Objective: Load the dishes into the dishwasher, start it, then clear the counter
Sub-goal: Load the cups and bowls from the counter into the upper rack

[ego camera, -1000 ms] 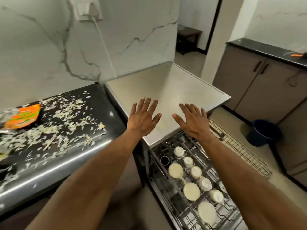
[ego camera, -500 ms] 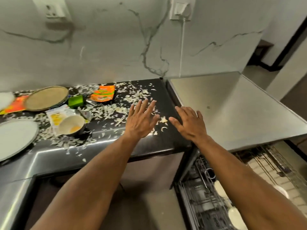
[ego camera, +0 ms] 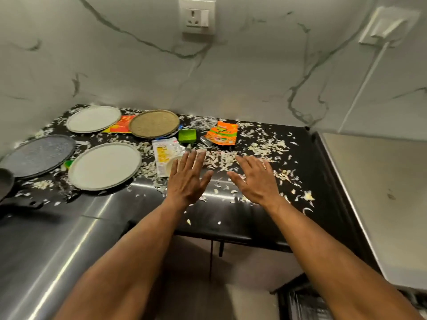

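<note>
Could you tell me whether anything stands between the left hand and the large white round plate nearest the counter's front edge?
Nothing solid does. The left hand hovers open to the right of the large white round plate; only scattered pale peelings and a white printed packet lie on the black counter between them.

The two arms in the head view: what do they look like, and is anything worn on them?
Both forearms are bare right up to the bottom edge of the picture: no sleeves show. The left hand and the right hand have no gloves. I see no watch, bracelet or ring on the wrists or fingers.
</note>
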Available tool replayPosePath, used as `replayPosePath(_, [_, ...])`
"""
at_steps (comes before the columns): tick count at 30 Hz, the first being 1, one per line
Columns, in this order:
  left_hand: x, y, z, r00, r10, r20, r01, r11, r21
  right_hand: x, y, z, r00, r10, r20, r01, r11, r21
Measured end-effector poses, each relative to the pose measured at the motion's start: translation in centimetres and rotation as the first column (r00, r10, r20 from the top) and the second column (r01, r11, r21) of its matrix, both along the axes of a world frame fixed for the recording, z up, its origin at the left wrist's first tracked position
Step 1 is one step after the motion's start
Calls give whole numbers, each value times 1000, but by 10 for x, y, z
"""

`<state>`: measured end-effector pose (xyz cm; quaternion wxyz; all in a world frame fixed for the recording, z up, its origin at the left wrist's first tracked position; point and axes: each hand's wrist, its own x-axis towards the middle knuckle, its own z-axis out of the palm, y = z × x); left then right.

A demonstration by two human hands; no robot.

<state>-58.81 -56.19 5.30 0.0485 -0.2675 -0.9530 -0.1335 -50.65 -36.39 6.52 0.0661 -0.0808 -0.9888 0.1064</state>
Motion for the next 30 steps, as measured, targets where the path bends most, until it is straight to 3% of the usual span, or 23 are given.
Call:
replayPosePath(5, [-28,-31,-11,995,93,33,-93,996,-5,-48,-19,-10,991,132,16,-132,991,1])
replayPosePath(12, [-54,-61,-31,996,73,52,-69,994,-81,-108,-33,-34,918,381,112,-386,922,25])
replayPosePath(19, [-64,-65,-48,998,-49,47,59,969,-239,-143,-26,-61,710,676,197,-704,669,239])
replayPosePath(23, [-65,-61,-55,997,-71,23,74,978,-195,-152,-21,-75,682,730,54,-715,648,262])
replayPosePath(30, [-67,-51,-51,990,-105,-95,96,991,-91,-156,-14,-73,641,762,-95,-752,648,124])
